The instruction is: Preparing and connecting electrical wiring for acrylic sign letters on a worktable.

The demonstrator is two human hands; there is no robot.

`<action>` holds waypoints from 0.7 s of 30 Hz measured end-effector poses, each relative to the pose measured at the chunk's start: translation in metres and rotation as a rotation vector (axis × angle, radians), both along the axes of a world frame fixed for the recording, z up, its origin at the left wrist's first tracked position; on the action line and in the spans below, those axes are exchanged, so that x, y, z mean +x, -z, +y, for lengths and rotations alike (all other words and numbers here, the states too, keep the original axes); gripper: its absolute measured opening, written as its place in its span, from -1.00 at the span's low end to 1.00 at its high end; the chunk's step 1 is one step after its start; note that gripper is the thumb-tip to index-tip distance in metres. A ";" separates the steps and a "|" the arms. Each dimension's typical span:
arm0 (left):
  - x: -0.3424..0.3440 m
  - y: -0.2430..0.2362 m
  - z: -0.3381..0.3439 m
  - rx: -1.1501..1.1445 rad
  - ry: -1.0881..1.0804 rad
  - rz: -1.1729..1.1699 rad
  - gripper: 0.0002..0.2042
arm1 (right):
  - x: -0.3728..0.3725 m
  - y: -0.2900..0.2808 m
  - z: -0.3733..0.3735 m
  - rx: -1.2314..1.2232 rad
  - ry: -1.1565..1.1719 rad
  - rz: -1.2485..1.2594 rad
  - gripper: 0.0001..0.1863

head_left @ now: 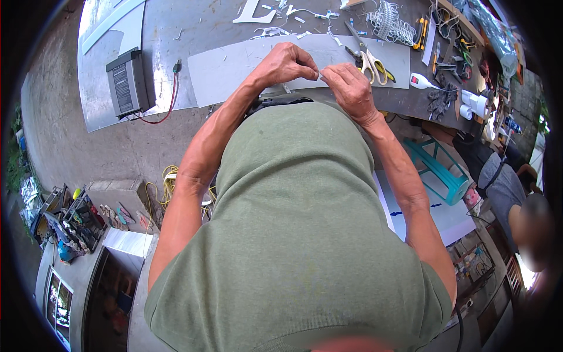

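Observation:
Close together above the near edge of a grey sheet [217, 70], both of my hands have their fingers pinched. The fingertips of my left hand [287, 63] nearly meet those of my right hand [350, 87]. Between them is a tiny whitish bit, too small to name. Just right of my right hand lie scissors [375, 66] with pale yellow handles. Short white strips and scraps [299, 19] are scattered beyond the sheet, beside a white cut-out shape [255, 12].
A dark power supply box [126, 84] with a red wire sits at the table's left. Toward the right lie a bundle of white LED strips [392, 23], yellow cutters [420, 33], a white bottle [420, 81] and dark gloves [441, 101]. A teal stool [438, 170] and another person [504, 182] are at right.

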State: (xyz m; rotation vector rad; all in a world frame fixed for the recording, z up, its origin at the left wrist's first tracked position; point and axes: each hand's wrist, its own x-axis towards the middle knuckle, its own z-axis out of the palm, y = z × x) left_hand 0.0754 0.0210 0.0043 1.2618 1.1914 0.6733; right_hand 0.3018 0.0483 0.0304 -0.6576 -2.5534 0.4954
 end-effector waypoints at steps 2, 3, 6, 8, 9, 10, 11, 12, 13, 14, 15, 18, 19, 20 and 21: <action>0.000 0.000 -0.001 0.001 0.000 0.003 -0.77 | 0.001 0.001 0.000 0.040 -0.017 -0.011 -0.76; 0.001 0.000 -0.001 0.001 0.002 0.005 -0.77 | 0.001 0.000 0.001 0.075 -0.030 -0.019 -0.76; 0.001 -0.001 -0.002 -0.004 -0.006 0.001 -0.78 | 0.001 -0.001 0.002 0.118 -0.045 -0.034 -0.78; 0.001 -0.001 -0.002 0.008 0.001 0.009 -0.78 | 0.001 -0.001 0.002 0.126 -0.046 -0.043 -0.80; 0.001 0.000 -0.003 0.019 0.007 0.019 -0.78 | -0.002 -0.001 0.000 0.044 -0.009 -0.021 -0.83; 0.002 0.000 -0.004 0.020 0.007 0.020 -0.78 | -0.005 -0.001 -0.001 -0.037 0.028 0.001 -0.87; 0.004 0.001 -0.004 0.095 -0.002 0.027 -0.78 | -0.006 0.002 -0.003 -0.037 0.028 0.002 -0.87; 0.006 0.001 -0.005 0.170 -0.012 0.033 -0.78 | -0.008 0.005 -0.007 -0.702 0.292 0.062 -0.91; 0.007 0.001 -0.005 0.171 -0.013 0.033 -0.78 | -0.008 0.007 -0.009 -1.367 0.554 0.122 -0.92; 0.008 0.001 -0.004 0.225 -0.017 0.050 -0.78 | -0.004 0.007 -0.003 -1.844 0.538 0.370 -0.86; 0.007 0.001 -0.003 0.278 -0.019 0.068 -0.78 | -0.006 0.005 -0.003 -1.843 0.537 0.371 -0.86; 0.005 0.001 -0.002 0.133 -0.025 0.042 -0.79 | -0.006 0.000 -0.002 -1.726 0.538 0.220 -0.79; 0.003 0.000 -0.002 0.134 -0.023 0.040 -0.79 | -0.006 -0.001 -0.004 -1.725 0.540 0.221 -0.79; 0.001 -0.001 -0.003 0.069 -0.023 0.012 -0.80 | -0.006 -0.003 -0.009 -1.236 0.463 0.142 -0.77; -0.001 -0.002 -0.003 0.004 -0.026 -0.015 -0.80 | -0.007 -0.006 -0.013 -0.750 0.373 0.064 -0.75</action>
